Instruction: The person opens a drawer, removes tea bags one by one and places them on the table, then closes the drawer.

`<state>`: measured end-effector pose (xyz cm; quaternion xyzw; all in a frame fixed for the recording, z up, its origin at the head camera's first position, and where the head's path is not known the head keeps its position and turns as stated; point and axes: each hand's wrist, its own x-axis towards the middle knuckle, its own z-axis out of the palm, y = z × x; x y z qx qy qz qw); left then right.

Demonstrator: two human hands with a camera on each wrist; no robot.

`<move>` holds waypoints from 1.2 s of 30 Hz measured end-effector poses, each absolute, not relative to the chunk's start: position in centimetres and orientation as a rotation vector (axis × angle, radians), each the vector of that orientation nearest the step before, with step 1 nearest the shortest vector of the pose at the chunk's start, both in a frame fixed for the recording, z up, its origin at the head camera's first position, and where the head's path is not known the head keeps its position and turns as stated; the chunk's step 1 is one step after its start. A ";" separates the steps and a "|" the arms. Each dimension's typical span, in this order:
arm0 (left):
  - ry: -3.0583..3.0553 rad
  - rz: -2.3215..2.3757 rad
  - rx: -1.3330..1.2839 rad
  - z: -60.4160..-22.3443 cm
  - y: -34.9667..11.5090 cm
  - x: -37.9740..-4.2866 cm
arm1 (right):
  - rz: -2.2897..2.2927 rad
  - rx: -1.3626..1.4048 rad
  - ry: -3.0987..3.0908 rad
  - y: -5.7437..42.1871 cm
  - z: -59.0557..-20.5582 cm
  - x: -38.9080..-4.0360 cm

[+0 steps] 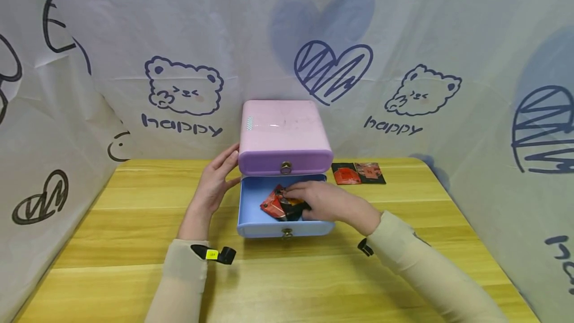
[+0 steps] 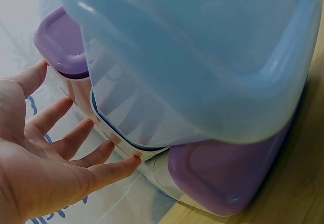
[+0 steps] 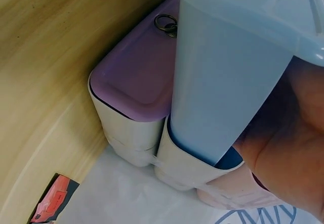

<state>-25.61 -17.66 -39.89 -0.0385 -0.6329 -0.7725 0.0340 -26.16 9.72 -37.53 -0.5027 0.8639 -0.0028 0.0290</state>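
A small drawer cabinet with a pink top stands against the back sheet. Its blue middle drawer is pulled out, between a purple-fronted drawer above and another purple drawer below. Inside the blue drawer lie red and black packets. My right hand reaches over the drawer's right side and grips the packets; the drawer wall hides its fingers in the right wrist view. With fingers spread, my left hand touches the cabinet's left side, its fingertips along the casing in the left wrist view.
Two more red and black packets lie on the wooden table, right of the cabinet. A white sheet with bear and heart drawings hangs behind and at both sides. Metal ring pulls sit on the drawer fronts.
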 end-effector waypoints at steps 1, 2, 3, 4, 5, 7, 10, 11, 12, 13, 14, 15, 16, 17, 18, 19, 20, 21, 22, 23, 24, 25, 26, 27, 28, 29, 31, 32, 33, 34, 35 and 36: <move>-1.948 -2.376 -0.118 -39.9 -17.7 -25.6 | -0.018 -1.555 2.675 9.7 -37.6 -26.2; -1.949 -2.376 -0.117 -39.9 -17.7 -25.6 | -0.028 -1.558 2.685 9.7 -37.6 -26.2; -1.948 -2.376 -0.118 -39.9 -17.7 -25.7 | -0.036 -1.561 2.696 9.7 -37.6 -26.2; -1.949 -2.376 -0.118 -39.9 -17.6 -25.7 | -0.046 -1.565 2.705 9.8 -37.6 -26.2; -1.950 -2.376 -0.119 -39.9 -17.6 -25.7 | -0.054 -1.571 2.715 9.8 -37.6 -26.1; -1.952 -2.374 -0.120 -39.9 -17.6 -25.7 | -0.072 -1.583 2.734 9.8 -37.7 -26.1; -1.960 -2.370 -0.118 -40.0 -17.7 -25.7 | -0.098 -1.603 2.761 9.8 -37.7 -26.1; -1.962 -2.370 -0.117 -40.0 -17.7 -25.7 | -0.104 -1.611 2.770 9.8 -37.7 -26.1; -1.962 -2.370 -0.116 -40.0 -17.7 -25.7 | -0.113 -1.618 2.779 9.8 -37.8 -26.1; -1.962 -2.370 -0.114 -40.0 -17.7 -25.7 | -0.122 -1.627 2.788 9.8 -37.8 -26.2; -1.962 -2.371 -0.112 -40.0 -17.7 -25.7 | -0.130 -1.635 2.797 9.8 -37.9 -26.2; -1.962 -2.371 -0.113 -40.0 -17.7 -25.7 | -0.141 -1.641 2.805 9.8 -37.9 -26.2; -1.961 -2.372 -0.112 -40.0 -17.7 -25.7 | -0.151 -1.647 2.813 9.8 -37.9 -26.2; -1.961 -2.372 -0.112 -40.0 -17.7 -25.7 | -0.161 -1.651 2.820 9.8 -37.9 -26.2; -1.954 -2.375 -0.114 -40.0 -17.7 -25.7 | -0.172 -1.650 2.827 9.8 -37.9 -26.2; -1.955 -2.373 -0.113 -40.0 -17.7 -25.7 | -0.180 -1.651 2.832 9.8 -37.9 -26.2; -1.956 -2.371 -0.113 -40.0 -17.7 -25.7 | -0.191 -1.645 2.838 9.8 -37.8 -26.1; -1.957 -2.370 -0.113 -40.0 -17.7 -25.7 | -0.196 -1.639 2.843 9.8 -37.8 -26.1; -1.957 -2.369 -0.113 -40.0 -17.7 -25.7 | -0.199 -1.631 2.848 9.9 -37.7 -26.0; -1.958 -2.369 -0.112 -40.0 -17.7 -25.7 | -0.201 -1.620 2.854 9.9 -37.6 -26.0; -1.957 -2.371 -0.113 -40.0 -17.7 -25.7 | -0.201 -1.609 2.859 9.9 -37.6 -25.9; -1.963 -2.369 -0.111 -40.0 -17.7 -25.7 | -0.202 -1.601 2.864 9.9 -37.5 -25.8; -1.963 -2.371 -0.110 -40.0 -17.7 -25.7 | -0.206 -1.591 2.870 10.0 -37.5 -25.8; -1.962 -2.373 -0.110 -40.0 -17.7 -25.7 | -0.208 -1.585 2.876 10.0 -37.4 -25.7; -1.962 -2.375 -0.109 -40.0 -17.7 -25.7 | -0.221 -1.579 2.879 10.0 -37.4 -25.6; -1.962 -2.376 -0.108 -40.0 -17.7 -25.7 | -0.234 -1.575 2.885 10.1 -37.4 -25.5; -1.962 -2.377 -0.107 -40.0 -17.7 -25.7 | -0.264 -1.581 2.892 10.2 -37.3 -25.4; -1.961 -2.378 -0.106 -40.0 -17.7 -25.7 | -0.278 -1.583 2.899 10.3 -37.3 -25.3; -1.958 -2.379 -0.106 -39.9 -17.7 -25.7 | -0.296 -1.586 2.903 10.4 -37.3 -25.3; -1.956 -2.380 -0.106 -39.9 -17.7 -25.7 | -0.313 -1.592 2.905 10.5 -37.3 -25.2; -1.954 -2.381 -0.107 -39.9 -17.7 -25.7 | -0.326 -1.596 2.911 10.5 -37.3 -25.1; -1.950 -2.383 -0.107 -39.9 -17.7 -25.7 | -0.340 -1.598 2.915 10.6 -37.3 -25.0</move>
